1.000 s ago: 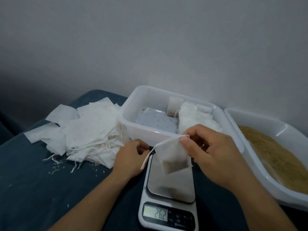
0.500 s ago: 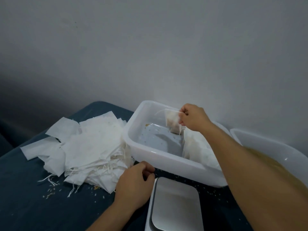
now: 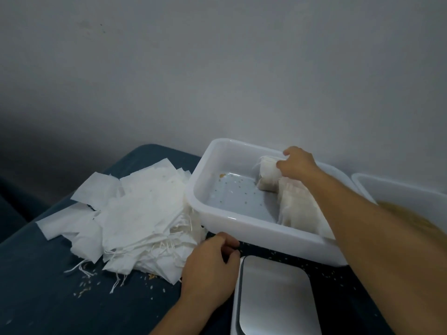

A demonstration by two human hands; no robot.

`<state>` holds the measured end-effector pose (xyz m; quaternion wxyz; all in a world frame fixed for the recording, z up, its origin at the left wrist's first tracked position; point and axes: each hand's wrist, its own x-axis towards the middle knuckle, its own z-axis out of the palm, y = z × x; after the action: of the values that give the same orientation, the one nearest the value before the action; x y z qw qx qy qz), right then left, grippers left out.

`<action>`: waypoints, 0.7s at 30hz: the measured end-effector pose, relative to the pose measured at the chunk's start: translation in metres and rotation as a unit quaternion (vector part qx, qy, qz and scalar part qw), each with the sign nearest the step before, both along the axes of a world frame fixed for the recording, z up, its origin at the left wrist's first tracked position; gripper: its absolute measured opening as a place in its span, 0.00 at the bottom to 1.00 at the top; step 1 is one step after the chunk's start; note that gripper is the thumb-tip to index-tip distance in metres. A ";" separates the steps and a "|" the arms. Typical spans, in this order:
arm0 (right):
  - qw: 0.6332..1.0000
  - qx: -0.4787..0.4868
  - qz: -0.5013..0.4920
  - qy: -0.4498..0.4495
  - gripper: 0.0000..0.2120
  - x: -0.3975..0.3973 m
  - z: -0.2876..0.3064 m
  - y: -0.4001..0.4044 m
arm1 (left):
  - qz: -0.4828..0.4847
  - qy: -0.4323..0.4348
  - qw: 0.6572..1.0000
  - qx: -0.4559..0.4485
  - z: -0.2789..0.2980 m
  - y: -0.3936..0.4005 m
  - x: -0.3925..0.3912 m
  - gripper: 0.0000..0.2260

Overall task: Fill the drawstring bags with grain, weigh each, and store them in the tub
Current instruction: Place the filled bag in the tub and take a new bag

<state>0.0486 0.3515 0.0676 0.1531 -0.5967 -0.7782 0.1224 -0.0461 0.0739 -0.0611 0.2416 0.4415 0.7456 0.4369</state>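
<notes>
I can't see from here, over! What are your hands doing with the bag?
Right hand holds filled bag inside tub, beside stored bags. Left hand curled, empty, by scale. Nothing blocking.

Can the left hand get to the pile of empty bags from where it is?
Probably yes. The left hand rests on the table right beside the pile of empty bags, holding nothing, and nothing lies between them; the tub sits off to the other side.
</notes>
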 end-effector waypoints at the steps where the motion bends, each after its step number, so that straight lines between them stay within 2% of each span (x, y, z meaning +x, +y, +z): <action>1: 0.999 0.031 0.022 0.013 0.24 -0.006 0.002 -0.011 | -0.001 -0.004 1.000 0.002 0.001 0.000 0.001 0.05; 4: 0.977 0.138 0.154 0.054 0.18 -0.030 0.012 -0.064 | -0.006 -0.005 1.000 0.011 0.001 -0.001 0.001 0.04; 6: 0.951 0.131 0.272 0.065 0.11 -0.048 0.018 -0.115 | -0.012 -0.007 1.000 0.018 0.001 -0.002 0.001 0.04; 8: 0.915 0.122 0.384 0.015 0.10 -0.063 0.019 -0.162 | -0.019 -0.012 1.000 0.020 0.002 -0.002 0.000 0.05; 10: 0.873 0.141 0.456 -0.099 0.15 -0.080 0.015 -0.194 | -0.018 -0.006 1.000 0.000 0.005 -0.001 0.000 0.03; 12: 0.829 0.168 0.493 -0.203 0.20 -0.097 0.006 -0.210 | -0.009 0.023 1.000 -0.018 0.009 -0.002 -0.001 0.07; 14: 0.814 0.176 0.498 -0.244 0.22 -0.112 0.001 -0.215 | -0.003 0.049 0.999 0.001 0.008 -0.002 -0.002 0.12; 16: 0.806 0.200 0.497 -0.252 0.24 -0.124 -0.004 -0.217 | -0.024 0.111 0.993 0.015 0.004 -0.001 -0.003 0.12; 19: 0.786 0.189 0.541 -0.231 0.25 -0.137 -0.013 -0.228 | -0.013 0.061 0.998 0.029 -0.005 -0.003 -0.002 0.08; 21: 0.776 0.165 0.559 -0.242 0.25 -0.143 -0.022 -0.239 | -0.067 0.087 0.993 -0.046 -0.011 -0.003 0.001 0.14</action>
<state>-0.0941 0.1126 0.0457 -0.0394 -0.0326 -0.9944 -0.0928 -0.0454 0.0705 -0.0725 0.2247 0.5151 0.7518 0.3448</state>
